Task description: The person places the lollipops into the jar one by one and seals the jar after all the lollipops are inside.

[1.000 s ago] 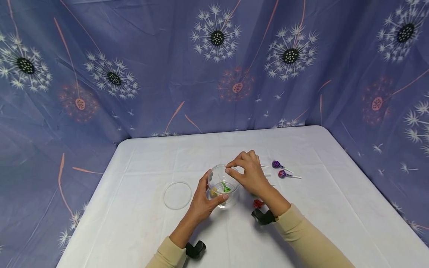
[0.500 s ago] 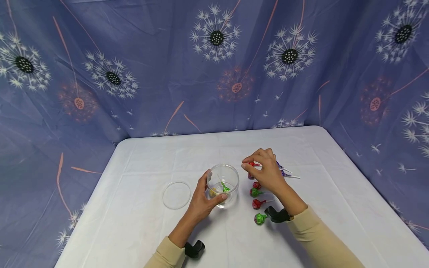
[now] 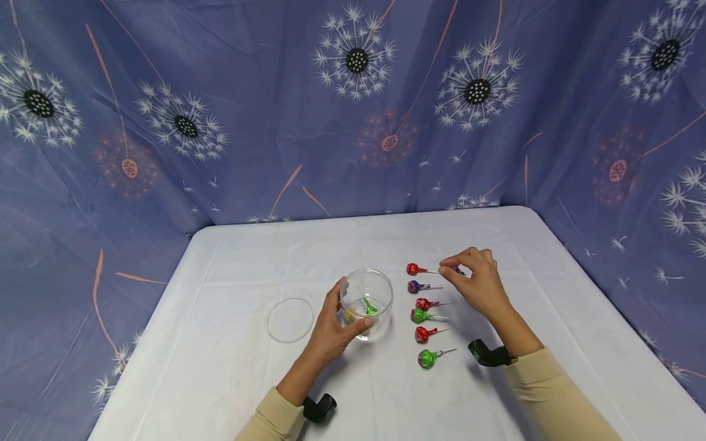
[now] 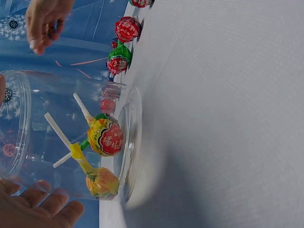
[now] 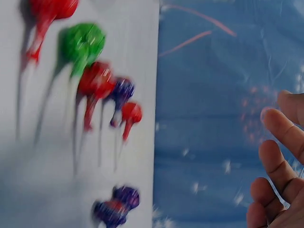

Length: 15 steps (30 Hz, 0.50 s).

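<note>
The left hand (image 3: 333, 334) grips a clear jar (image 3: 385, 306) at the middle of the table, its thumb on the near side and its fingers round the left. The right hand (image 3: 473, 278) holds nothing visible; it hovers to the right over a pair of purple lollipops (image 5: 118, 205), thumb and forefinger only a narrow gap apart, the other fingers loosely bent.

The jar is round, smooth and see-through, with a ringed rim at its open mouth. Inside, low down, lie two yellow lollipops (image 4: 106, 137) with white sticks and a green lollipop (image 3: 370, 307) (one yellow wrapper shows a red patch with white lettering).

Just to the right of the jar, six more run in a column, shiny wrapped heads left, pale sticks right. From far to near: a red one (image 3: 413, 269), a dark purple one (image 3: 415, 286), another red, a green touching or nearly touching it, a third red, and a second green nearest.

A clear round lid (image 3: 290, 320) lies left of the jar on the white tabletop (image 3: 220, 367). Behind hangs a blue curtain (image 3: 248, 86) printed with dandelions.
</note>
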Available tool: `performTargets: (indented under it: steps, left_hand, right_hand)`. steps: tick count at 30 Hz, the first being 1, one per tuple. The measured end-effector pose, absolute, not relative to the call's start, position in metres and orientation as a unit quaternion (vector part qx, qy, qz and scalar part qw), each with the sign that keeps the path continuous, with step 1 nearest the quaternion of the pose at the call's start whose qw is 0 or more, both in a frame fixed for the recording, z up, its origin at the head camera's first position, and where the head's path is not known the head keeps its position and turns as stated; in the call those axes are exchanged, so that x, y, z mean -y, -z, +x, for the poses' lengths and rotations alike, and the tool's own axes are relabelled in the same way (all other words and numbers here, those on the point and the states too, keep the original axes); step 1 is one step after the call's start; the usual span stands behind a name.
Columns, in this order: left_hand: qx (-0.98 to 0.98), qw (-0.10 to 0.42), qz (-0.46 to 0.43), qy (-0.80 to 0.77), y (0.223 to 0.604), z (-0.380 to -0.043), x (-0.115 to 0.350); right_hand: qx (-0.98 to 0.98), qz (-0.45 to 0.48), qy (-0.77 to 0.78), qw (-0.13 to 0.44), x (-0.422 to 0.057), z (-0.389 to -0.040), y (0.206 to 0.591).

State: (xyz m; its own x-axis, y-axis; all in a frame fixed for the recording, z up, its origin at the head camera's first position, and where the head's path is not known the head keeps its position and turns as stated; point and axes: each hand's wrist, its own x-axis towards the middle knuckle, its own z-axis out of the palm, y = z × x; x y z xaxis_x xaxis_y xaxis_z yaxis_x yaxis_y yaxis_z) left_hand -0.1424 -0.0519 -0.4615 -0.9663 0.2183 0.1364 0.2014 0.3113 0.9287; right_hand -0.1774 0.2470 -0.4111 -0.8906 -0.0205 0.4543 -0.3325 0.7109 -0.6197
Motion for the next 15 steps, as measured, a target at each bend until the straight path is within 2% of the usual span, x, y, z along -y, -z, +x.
performTargets:
  steps: [15]
  left_hand:
    - [-0.810,0.009,0.130,-0.572,0.464,-0.144,0.052]
  right_hand:
    - [0.938,0.019,-0.292,0.187,-0.305,-0.181,0.450]
